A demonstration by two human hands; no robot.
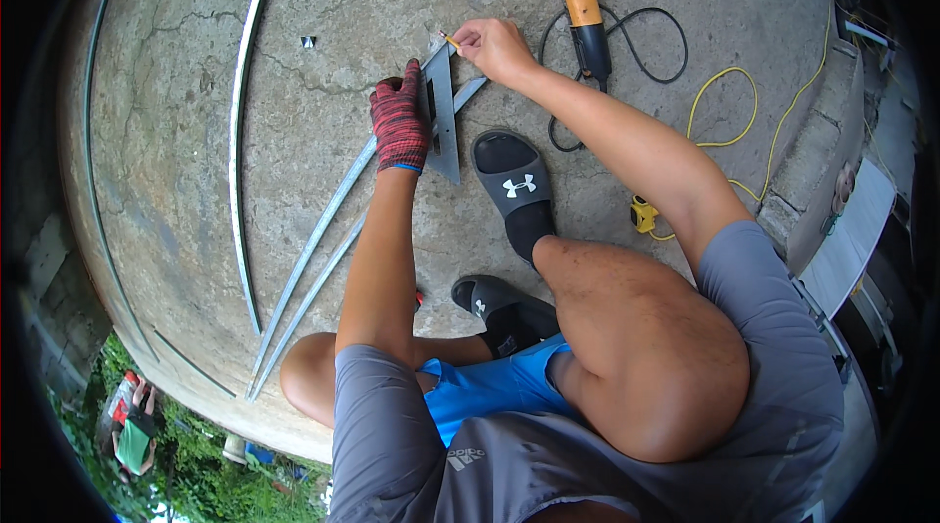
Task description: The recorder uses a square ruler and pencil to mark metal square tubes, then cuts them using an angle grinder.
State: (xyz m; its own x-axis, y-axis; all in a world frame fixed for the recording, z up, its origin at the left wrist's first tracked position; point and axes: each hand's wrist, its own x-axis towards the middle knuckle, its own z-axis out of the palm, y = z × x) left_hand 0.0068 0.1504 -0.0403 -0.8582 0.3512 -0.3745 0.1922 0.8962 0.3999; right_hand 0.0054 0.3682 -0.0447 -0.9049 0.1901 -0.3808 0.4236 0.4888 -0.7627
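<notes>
My left hand point(399, 121), in a red and black knit glove, grips a grey triangular set square point(444, 121) against a long galvanized metal channel point(328, 214). My bare right hand point(494, 48) pinches a yellow pencil point(450, 40), its tip end close to the upper end of the channel and the top corner of the square. A second metal channel point(472, 94) passes beneath the square and runs down to the lower left, where it meets the first in a narrow V. My left wrist and forearm hide part of both channels.
An orange and black angle grinder point(583, 9) with a black cord lies at the upper right. A yellow tape measure point(643, 214) and yellow cord point(729, 82) are beside my right arm. More long metal strips point(240, 131) lie left. A concrete curb point(813, 161) borders the right.
</notes>
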